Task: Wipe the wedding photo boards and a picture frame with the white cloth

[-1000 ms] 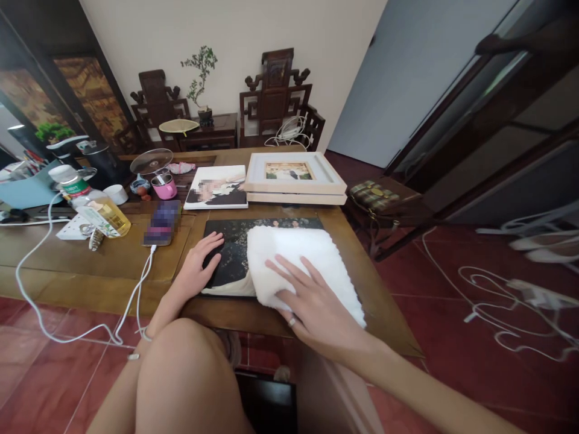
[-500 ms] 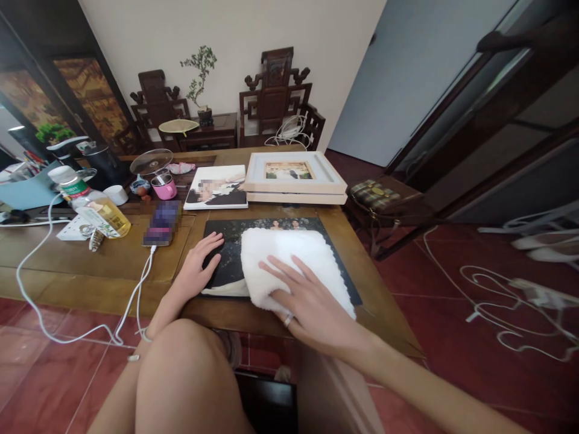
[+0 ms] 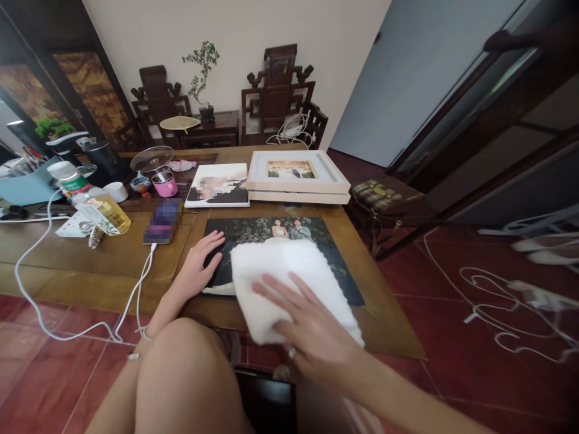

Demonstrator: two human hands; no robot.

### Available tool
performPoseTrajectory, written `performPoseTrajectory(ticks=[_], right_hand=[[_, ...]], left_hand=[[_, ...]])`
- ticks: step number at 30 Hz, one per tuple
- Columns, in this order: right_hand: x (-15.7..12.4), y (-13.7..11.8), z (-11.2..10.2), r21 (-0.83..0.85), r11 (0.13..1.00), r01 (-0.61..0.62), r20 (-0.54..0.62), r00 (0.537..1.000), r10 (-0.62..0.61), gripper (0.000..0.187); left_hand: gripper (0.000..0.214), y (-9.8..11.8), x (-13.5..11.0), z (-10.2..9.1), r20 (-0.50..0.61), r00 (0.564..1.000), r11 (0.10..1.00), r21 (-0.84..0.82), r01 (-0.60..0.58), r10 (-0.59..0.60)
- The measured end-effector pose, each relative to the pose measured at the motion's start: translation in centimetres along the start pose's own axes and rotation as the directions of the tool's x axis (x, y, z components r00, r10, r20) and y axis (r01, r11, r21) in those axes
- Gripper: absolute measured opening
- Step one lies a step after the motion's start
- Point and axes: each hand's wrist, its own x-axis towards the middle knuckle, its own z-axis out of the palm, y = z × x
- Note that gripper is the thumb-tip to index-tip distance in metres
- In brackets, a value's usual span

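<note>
A large dark wedding photo print (image 3: 332, 256) lies flat near the table's front edge, showing a couple in its upper part. Over its lower middle is a folded white towel (image 3: 280, 259), which hides much of the picture and hangs past the near edge. My right hand (image 3: 303, 313), slightly blurred, has its fingers stretched across the towel and holds it near its front side. The thumb is partly hidden at the fold. On the print's left edge, my left hand (image 3: 203, 262) rests flat, fingers stretched out, holding nothing.
Behind the print are a white-edged photo panel (image 3: 217, 196) and stacked pale frames (image 3: 298, 191). To the left lie a phone (image 3: 161, 222) on a cable, a bottle (image 3: 106, 208) and a pink cup (image 3: 165, 184). The wooden table (image 3: 393, 319) ends close to my knees.
My right hand has drawn the towel toward me, down the print. The couple in the picture are now uncovered. My left hand stays in place.
</note>
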Motion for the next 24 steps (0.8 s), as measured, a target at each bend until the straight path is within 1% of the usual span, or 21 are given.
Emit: performPoseTrajectory(ticks=[3,6,7,9,11,13,15,16,17,19,22,24], right_hand=[[-0.4,-1.0,0.0,0.054,0.997,0.059,0.032,0.998,-0.061,0.034],[0.3,0.1,-0.9,0.084,0.996,0.023,0.064,0.998,-0.028,0.038],[0.6,1.0,-1.3,0.08,0.997,0.001,0.049,0.999,-0.005,0.037],[1.4,3.2,-1.9,0.038,0.998,-0.047,-0.017,0.999,0.047,0.033],[2.1,5.9,-2.2,-0.036,0.995,-0.092,-0.085,0.992,0.089,0.028],[2.7,8.4,-2.3,-0.108,0.984,-0.139,-0.116,0.985,0.126,0.024],[2.9,9.9,-2.3,-0.155,0.973,-0.173,-0.13,0.979,0.154,0.021],[2.9,10.2,-2.2,-0.169,0.968,-0.185,-0.135,0.977,0.163,0.021],[2.8,10.0,-2.1,-0.177,0.965,-0.192,-0.139,0.976,0.168,0.021],[2.2,8.7,-1.8,-0.179,0.965,-0.192,-0.138,0.976,0.168,0.021],[0.5,5.1,-1.5,-0.143,0.978,-0.154,-0.119,0.983,0.138,0.023],[-0.6,2.8,-1.4,-0.095,0.99,-0.104,-0.09,0.991,0.096,0.023]], left_hand=[[0.036,0.0,0.0,0.0,-0.006,1.0,1.0,-0.001,-0.001,0.001],[0.036,0.1,0.0,0.0,-0.005,1.0,1.0,-0.005,-0.001,0.001],[0.036,0.1,0.0,0.0,-0.004,1.0,1.0,-0.006,0.001,-0.001],[0.036,0.2,0.0,-0.1,-0.003,1.0,1.0,-0.009,0.004,-0.004],[0.036,0.2,-0.1,-0.1,-0.005,1.0,1.0,-0.016,0.006,-0.006],[0.035,0.3,-0.1,-0.2,-0.009,1.0,1.0,-0.024,0.006,-0.006],[0.035,0.3,-0.1,-0.2,-0.013,1.0,1.0,-0.029,0.004,-0.005],[0.035,0.3,-0.1,-0.3,-0.014,1.0,1.0,-0.029,0.004,-0.004],[0.035,0.3,-0.1,-0.3,-0.013,1.0,1.0,-0.029,0.004,-0.005],[0.036,0.3,-0.1,-0.2,-0.012,1.0,1.0,-0.025,0.006,-0.006],[0.036,0.2,-0.1,-0.1,-0.007,1.0,1.0,-0.02,0.004,-0.005],[0.036,0.2,-0.1,0.0,-0.006,1.0,1.0,-0.018,0.002,-0.002]])
